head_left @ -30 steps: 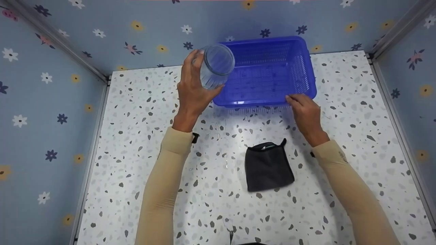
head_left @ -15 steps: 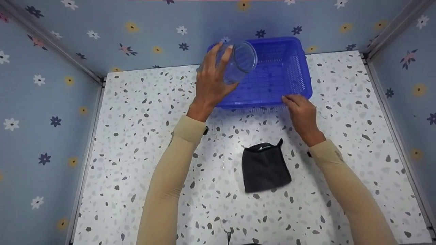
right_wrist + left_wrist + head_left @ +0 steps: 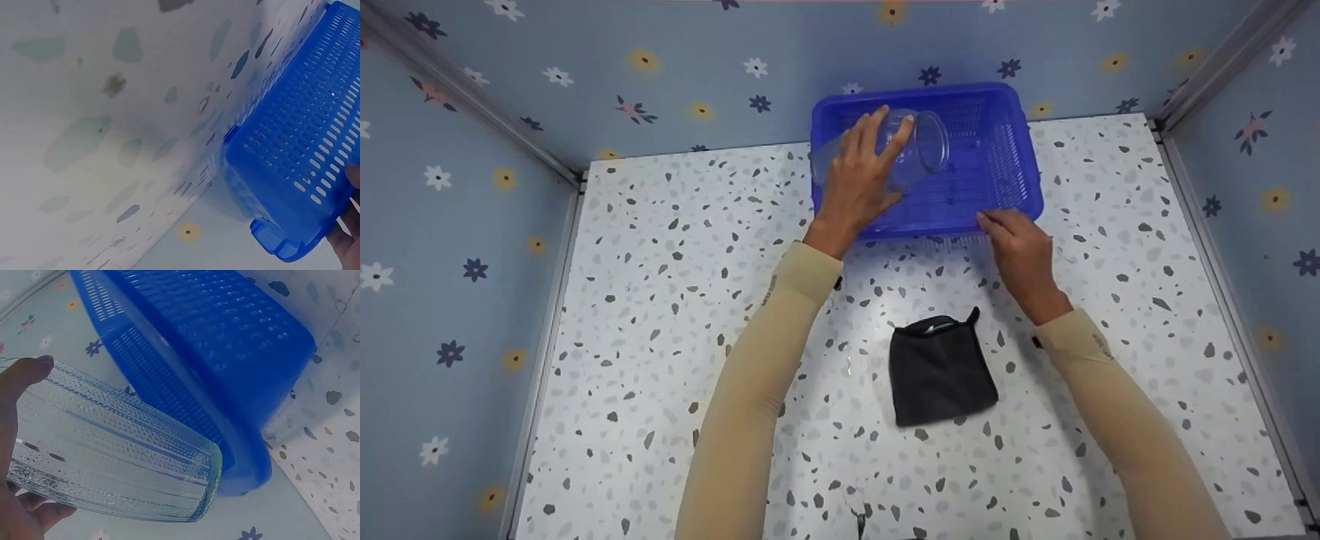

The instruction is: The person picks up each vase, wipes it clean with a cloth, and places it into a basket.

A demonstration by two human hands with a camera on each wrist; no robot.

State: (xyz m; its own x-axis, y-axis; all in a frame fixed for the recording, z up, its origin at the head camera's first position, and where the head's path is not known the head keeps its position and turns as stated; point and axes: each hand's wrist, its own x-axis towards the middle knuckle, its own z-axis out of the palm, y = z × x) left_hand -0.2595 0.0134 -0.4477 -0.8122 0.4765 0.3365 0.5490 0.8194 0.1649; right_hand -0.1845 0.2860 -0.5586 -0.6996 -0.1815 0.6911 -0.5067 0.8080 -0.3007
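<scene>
My left hand point(image 3: 855, 172) grips a clear ribbed glass jar point(image 3: 124, 444), tilted on its side with its mouth to the right. In the head view the jar is over the left half of a blue plastic basket point(image 3: 960, 225); whether it touches the basket I cannot tell. Thumb and fingers wrap round the jar in the left wrist view. With my right hand point(image 3: 1020, 251) I pinch the near rim of the basket by its right corner. In the right wrist view, those fingers point(image 3: 340, 239) sit at the rim beside the slotted wall.
A black fabric pouch point(image 3: 943, 375) lies on the speckled white tabletop point(image 3: 675, 337), nearer than the basket. Flower-patterned blue panels point(image 3: 697, 45) stand at the back and both sides, with the basket close to the back one.
My left hand has carried the jar rightwards over the basket and tipped it further onto its side. The right hand keeps its pinch on the rim. The view has shifted slightly.
</scene>
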